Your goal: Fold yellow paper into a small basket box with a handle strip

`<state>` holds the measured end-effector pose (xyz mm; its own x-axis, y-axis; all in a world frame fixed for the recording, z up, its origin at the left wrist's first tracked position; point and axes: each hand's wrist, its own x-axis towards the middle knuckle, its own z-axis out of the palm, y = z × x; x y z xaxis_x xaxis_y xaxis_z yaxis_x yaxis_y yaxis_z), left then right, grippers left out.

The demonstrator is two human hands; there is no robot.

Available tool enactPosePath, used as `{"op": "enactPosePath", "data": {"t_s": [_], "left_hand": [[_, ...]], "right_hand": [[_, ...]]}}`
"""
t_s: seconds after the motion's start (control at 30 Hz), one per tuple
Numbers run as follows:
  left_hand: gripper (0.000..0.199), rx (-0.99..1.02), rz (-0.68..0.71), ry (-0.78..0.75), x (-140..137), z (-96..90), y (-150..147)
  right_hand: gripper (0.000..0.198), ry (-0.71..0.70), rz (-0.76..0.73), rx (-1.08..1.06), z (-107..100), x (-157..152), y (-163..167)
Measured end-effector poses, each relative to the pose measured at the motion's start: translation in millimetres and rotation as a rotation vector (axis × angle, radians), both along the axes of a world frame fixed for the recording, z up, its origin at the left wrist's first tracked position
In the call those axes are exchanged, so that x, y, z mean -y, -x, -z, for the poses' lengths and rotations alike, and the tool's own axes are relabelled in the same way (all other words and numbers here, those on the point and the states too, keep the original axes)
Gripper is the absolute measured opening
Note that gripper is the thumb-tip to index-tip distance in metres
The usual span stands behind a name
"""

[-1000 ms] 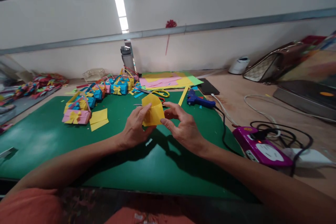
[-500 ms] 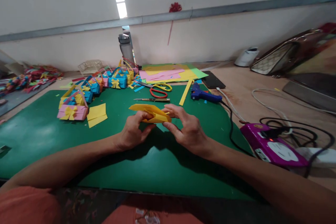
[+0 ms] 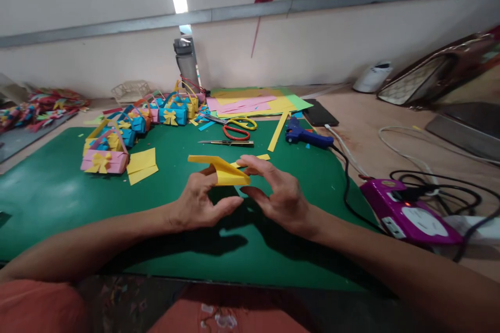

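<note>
A folded piece of yellow paper is raised above the green mat, its left flap standing away from the rest. The fingers of my left hand are tucked into the fold, while its thumb stretches free below. My right hand has the paper's right end between its fingers and thumb. A small yellow strip shows just behind my right fingers; whether it joins the folded paper I cannot tell. Beyond my hands lie a thin pointed craft knife or tweezers and scissors with red and yellow handles.
The green mat covers the table. Small paper bags and yellow sheets are on the left. Coloured paper lies at the back. To the right are a blue glue gun, a phone and a purple power strip with cables.
The folded paper has tilted and its left flap stands further open. My left thumb has come off the paper and stretched right. A yellow strip now shows behind my right fingers.
</note>
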<state>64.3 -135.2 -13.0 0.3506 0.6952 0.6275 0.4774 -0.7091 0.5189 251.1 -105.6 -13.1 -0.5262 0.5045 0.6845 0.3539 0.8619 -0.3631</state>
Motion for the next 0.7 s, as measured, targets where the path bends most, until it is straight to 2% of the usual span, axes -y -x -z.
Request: {"op": "enactPosePath", "data": {"t_s": [0.13, 0.2, 0.53, 0.7], "left_hand": [[0.035, 0.159, -0.071, 0.333, 7, -13.4, -5], [0.038, 0.202, -0.087, 0.385, 9, -16.8, -7], [0.027, 0.156, -0.083, 0.291, 10, -21.2, -4], [0.026, 0.022, -0.057, 0.234, 10, -24.1, -7]], "right_hand": [[0.049, -0.008, -0.028, -0.003, 0, 2, 1], [0.048, -0.003, -0.035, -0.006, 0, 2, 1], [0.036, 0.248, -0.051, -0.128, -15, 5, 0], [0.021, 0.313, 0.118, -0.140, -29, 5, 0]]}}
